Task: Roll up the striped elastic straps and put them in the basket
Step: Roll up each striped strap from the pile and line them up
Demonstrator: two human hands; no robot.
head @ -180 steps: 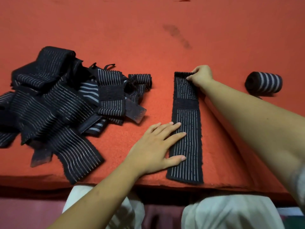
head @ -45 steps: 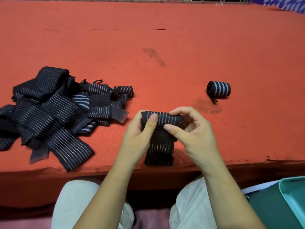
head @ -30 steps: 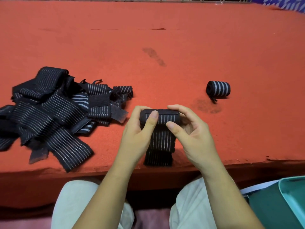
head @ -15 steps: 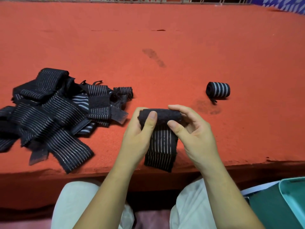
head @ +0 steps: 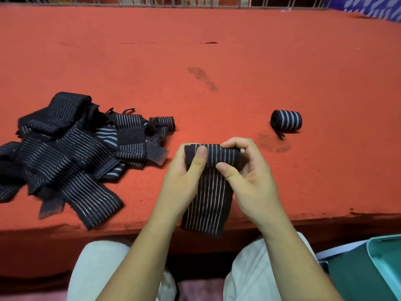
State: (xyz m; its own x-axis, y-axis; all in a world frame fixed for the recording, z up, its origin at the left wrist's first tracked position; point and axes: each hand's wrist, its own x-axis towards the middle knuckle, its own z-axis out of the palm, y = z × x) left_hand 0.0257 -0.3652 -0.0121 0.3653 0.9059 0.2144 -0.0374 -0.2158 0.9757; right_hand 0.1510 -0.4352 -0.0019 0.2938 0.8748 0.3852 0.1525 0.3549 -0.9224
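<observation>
A black strap with thin white stripes is half rolled; its roll sits at the top and its loose tail hangs down over the red table's front edge. My left hand grips the roll's left end, thumb on top. My right hand grips the right end, thumb pressed on the front. A finished roll lies to the right on the table. A heap of unrolled striped straps lies at the left. The teal basket shows at the bottom right, below table level.
The red felt-covered table stretches far back to a metal rail. Dark smudges mark the felt near the middle and beside the finished roll. My knees in light trousers are under the front edge.
Since six seconds ago the flat strap has been lifted and rolled from its far end. In the last second the roll has turned further, showing stripes again, and the tail hangs lower over the edge.
</observation>
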